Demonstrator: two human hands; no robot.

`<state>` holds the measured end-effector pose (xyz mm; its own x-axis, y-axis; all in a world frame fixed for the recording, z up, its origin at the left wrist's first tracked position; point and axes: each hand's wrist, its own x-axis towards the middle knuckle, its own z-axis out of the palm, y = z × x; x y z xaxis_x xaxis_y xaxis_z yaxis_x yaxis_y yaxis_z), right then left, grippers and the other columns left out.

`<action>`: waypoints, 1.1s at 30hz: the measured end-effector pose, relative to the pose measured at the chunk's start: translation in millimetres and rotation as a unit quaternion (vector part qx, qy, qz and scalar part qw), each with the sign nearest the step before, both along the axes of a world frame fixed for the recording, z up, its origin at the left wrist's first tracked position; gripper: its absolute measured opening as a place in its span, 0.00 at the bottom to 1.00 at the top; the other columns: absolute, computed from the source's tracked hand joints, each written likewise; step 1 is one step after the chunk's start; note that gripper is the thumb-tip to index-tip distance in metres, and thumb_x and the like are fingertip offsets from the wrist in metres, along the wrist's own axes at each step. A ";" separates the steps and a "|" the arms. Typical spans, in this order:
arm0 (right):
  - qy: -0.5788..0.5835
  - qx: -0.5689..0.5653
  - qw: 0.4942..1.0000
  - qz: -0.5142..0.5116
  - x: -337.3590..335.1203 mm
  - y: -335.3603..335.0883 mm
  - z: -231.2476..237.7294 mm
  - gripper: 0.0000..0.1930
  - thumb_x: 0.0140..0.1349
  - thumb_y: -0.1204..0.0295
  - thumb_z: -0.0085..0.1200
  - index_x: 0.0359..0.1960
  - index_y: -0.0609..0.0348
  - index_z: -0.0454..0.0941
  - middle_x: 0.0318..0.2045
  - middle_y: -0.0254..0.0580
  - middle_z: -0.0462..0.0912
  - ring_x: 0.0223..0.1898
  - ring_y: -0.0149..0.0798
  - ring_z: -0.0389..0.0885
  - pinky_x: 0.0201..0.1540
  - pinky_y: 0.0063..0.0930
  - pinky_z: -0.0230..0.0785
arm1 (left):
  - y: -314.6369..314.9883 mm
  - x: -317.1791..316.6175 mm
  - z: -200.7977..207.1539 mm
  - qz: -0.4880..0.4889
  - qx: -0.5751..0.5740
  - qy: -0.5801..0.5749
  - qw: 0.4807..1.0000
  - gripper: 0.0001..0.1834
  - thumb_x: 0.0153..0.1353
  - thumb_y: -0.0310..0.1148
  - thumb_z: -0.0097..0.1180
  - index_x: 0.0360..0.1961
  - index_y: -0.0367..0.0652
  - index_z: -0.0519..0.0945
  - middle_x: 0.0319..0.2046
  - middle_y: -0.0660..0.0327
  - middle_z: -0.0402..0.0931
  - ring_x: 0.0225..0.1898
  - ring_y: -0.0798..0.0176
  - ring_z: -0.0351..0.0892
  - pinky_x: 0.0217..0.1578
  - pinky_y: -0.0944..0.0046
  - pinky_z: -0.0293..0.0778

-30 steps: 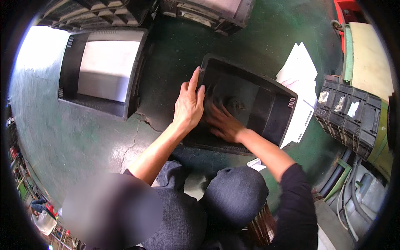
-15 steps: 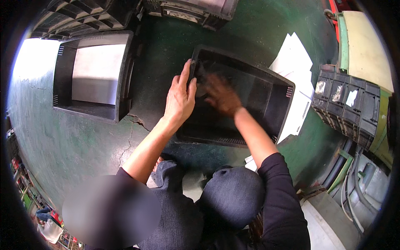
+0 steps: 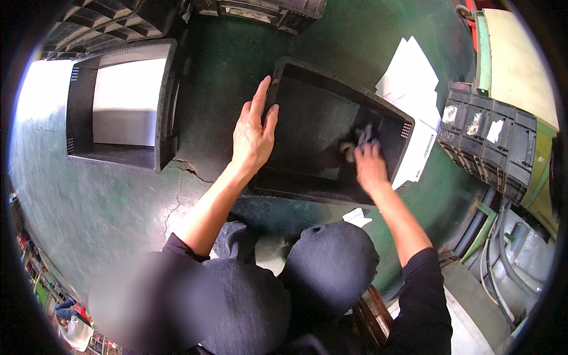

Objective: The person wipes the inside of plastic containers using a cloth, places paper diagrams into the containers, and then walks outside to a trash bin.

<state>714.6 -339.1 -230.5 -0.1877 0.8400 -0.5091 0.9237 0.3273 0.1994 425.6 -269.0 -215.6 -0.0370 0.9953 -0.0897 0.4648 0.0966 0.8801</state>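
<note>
A black plastic crate (image 3: 322,192) lies on the floor in front of me, its open top facing up. My left hand (image 3: 253,139) rests against its left rim, fingers stretched out along the edge and thumb near the top. Inside the crate, toward its right end, my right hand (image 3: 371,168) is closed on a crumpled grey rag (image 3: 365,137). The rag touches or nearly touches the crate's bottom. Part of it is hidden by my fingers.
White paper sheets (image 3: 408,77) lie beside the crate's right side. Another black crate (image 3: 167,112) with a pale panel inside stands at left. More black crates (image 3: 269,12) are at the far edge. At right, a black crate (image 3: 491,139) stands near machinery with hoses (image 3: 500,260).
My right hand has swept from the crate's left end to its right end with the rag. My left hand stays at the left rim. The view has shifted slightly.
</note>
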 end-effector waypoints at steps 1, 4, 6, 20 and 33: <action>0.041 -0.068 0.995 -0.069 -4.9 -16.8 1.7 0.22 0.46 0.77 0.51 0.47 0.62 0.66 0.42 0.56 0.66 0.46 0.57 0.68 0.44 0.42 0.70 | 0.9 1.7 0.0 -0.003 -0.006 -0.003 1.000 0.26 0.61 0.37 0.44 0.61 0.57 0.59 0.32 0.50 0.69 0.32 0.50 0.72 0.36 0.54 0.69; 0.192 -0.123 0.955 -0.189 -10.0 -29.9 -7.2 0.31 0.46 0.75 0.52 0.56 0.62 0.59 0.52 0.62 0.63 0.49 0.59 0.68 0.50 0.43 0.65 | -0.4 6.0 0.9 -0.007 -0.022 0.005 1.000 0.26 0.61 0.36 0.45 0.61 0.57 0.59 0.32 0.50 0.69 0.33 0.51 0.72 0.36 0.55 0.69; 0.284 -0.197 0.926 -0.148 -52.1 -17.5 -24.9 0.27 0.48 0.76 0.50 0.55 0.55 0.64 0.53 0.57 0.65 0.50 0.57 0.68 0.51 0.41 0.64 | 1.8 8.9 4.5 -0.015 -0.024 0.016 0.999 0.26 0.61 0.36 0.45 0.61 0.57 0.59 0.32 0.50 0.69 0.33 0.51 0.72 0.36 0.55 0.69; 0.105 0.115 0.937 -0.311 0.0 15.4 -28.7 0.12 0.55 0.74 0.44 0.40 0.64 0.63 0.42 0.56 0.68 0.40 0.59 0.74 0.38 0.49 0.69 | -2.7 6.3 -1.7 -0.043 -0.002 0.012 0.999 0.28 0.61 0.35 0.44 0.63 0.55 0.55 0.33 0.47 0.68 0.33 0.49 0.72 0.38 0.55 0.70; 0.345 0.169 0.916 -0.112 -171.4 82.4 -61.3 0.16 0.52 0.75 0.45 0.45 0.62 0.64 0.45 0.57 0.66 0.43 0.57 0.72 0.38 0.42 0.73 | -0.5 9.4 -9.0 -0.006 0.031 -0.014 0.999 0.24 0.64 0.37 0.36 0.62 0.52 0.57 0.32 0.47 0.68 0.35 0.48 0.70 0.41 0.56 0.67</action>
<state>543.2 -256.7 -291.8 -0.1714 0.9845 -0.0377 0.9043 0.1420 -0.4025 435.0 -269.5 -224.5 -0.0230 0.9993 -0.0295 0.4401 0.0366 0.8972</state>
